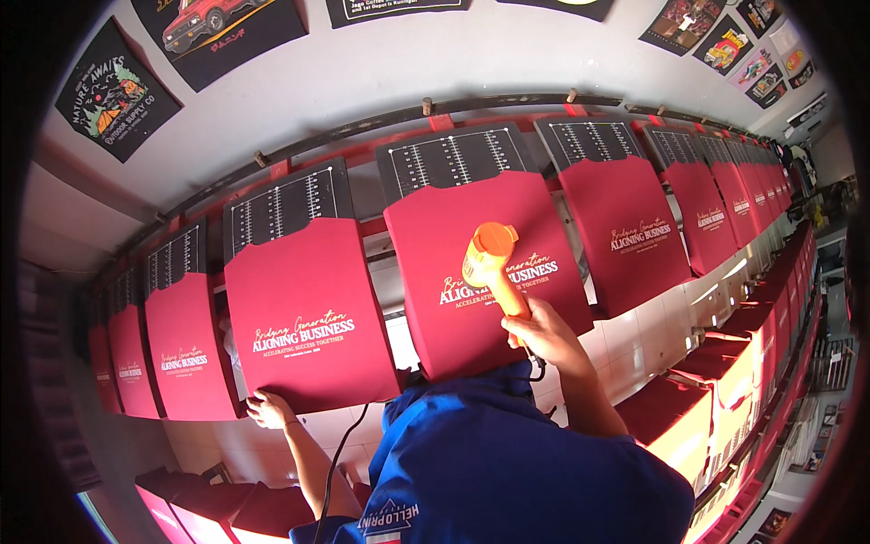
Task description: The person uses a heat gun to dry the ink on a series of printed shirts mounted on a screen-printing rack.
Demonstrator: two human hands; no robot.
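My right hand [546, 334] is wrapped around the handle of an orange hair dryer [492, 257]. The dryer is over a red shirt [462, 215] with white and gold lettering, and it hides part of that print. A black cord comes down from below my right hand. On the left, my left hand [268, 410] is at the lower left corner of another red shirt [299, 283] with the same print. Its fingers are bent at the edge there, partly out of sight. Both shirts are stretched over flat boards, whose black tops [450, 156] carry white ruler marks.
More shirt-covered boards stand in a curved row to the left and right, fixed along a dark rail [362, 117]. Further red shirts on boards [675, 422] fill a second row at the lower right. A black cable [343, 442] runs beside my left forearm. Printed black panels [118, 91] hang on the pale wall.
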